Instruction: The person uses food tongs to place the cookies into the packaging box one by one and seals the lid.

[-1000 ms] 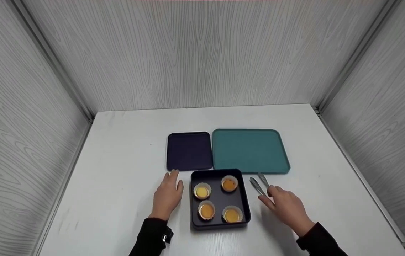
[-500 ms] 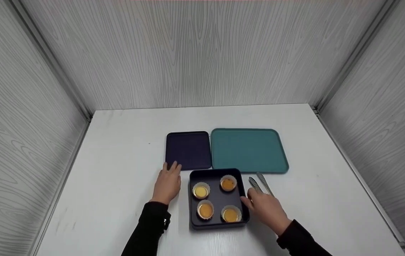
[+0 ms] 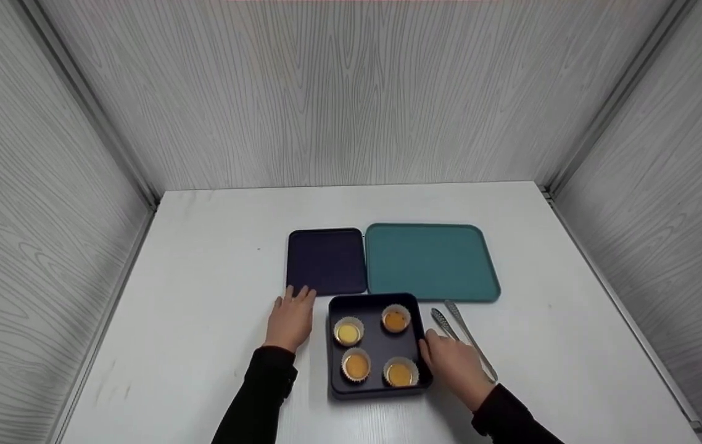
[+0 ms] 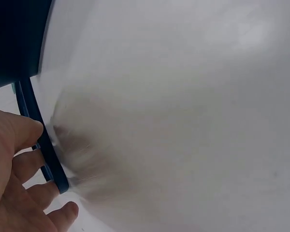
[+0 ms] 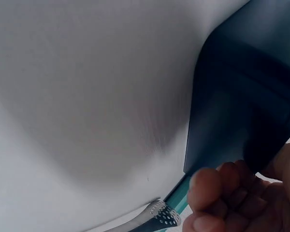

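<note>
In the head view, a square dark pan [image 3: 378, 345] holds several small egg tarts [image 3: 356, 365] in pale fluted cups. My right hand [image 3: 454, 365] grips the pan's right wall at the rim; the right wrist view shows its fingers curled against the outer wall [image 5: 222, 111]. Beside that hand lie metal tongs [image 3: 473, 342] with perforated tips, partly covered by it. My left hand [image 3: 290, 322] is at the near left corner of a flat dark purple tray [image 3: 326, 262]. Its fingers are spread, and in the left wrist view they touch the tray's edge [image 4: 50, 157].
A larger teal tray [image 3: 431, 262] lies flat to the right of the purple one, behind the pan. The white table [image 3: 215, 259] is enclosed by grey wood-grain panels [image 3: 351, 92] at the back and both sides.
My right hand has let go of the tongs, which now lie on the table, and moved left to the pan's rim. My left hand has shifted slightly forward onto the purple tray's corner.
</note>
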Demonstrator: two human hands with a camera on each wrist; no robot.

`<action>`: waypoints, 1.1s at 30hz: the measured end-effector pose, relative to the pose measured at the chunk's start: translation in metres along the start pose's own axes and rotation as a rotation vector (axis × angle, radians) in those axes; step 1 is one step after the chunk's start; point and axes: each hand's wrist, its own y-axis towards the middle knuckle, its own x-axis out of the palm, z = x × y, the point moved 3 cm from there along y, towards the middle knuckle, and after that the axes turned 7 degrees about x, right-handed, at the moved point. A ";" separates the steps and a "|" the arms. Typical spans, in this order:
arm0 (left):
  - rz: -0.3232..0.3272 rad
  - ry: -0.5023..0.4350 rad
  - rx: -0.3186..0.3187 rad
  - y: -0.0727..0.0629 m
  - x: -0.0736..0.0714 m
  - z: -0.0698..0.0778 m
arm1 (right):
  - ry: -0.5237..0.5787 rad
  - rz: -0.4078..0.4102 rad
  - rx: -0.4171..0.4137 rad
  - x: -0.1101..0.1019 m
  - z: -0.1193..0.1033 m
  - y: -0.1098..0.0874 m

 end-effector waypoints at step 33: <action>0.227 0.229 -0.017 -0.018 -0.006 -0.016 | 0.018 -0.060 0.044 0.001 0.000 -0.001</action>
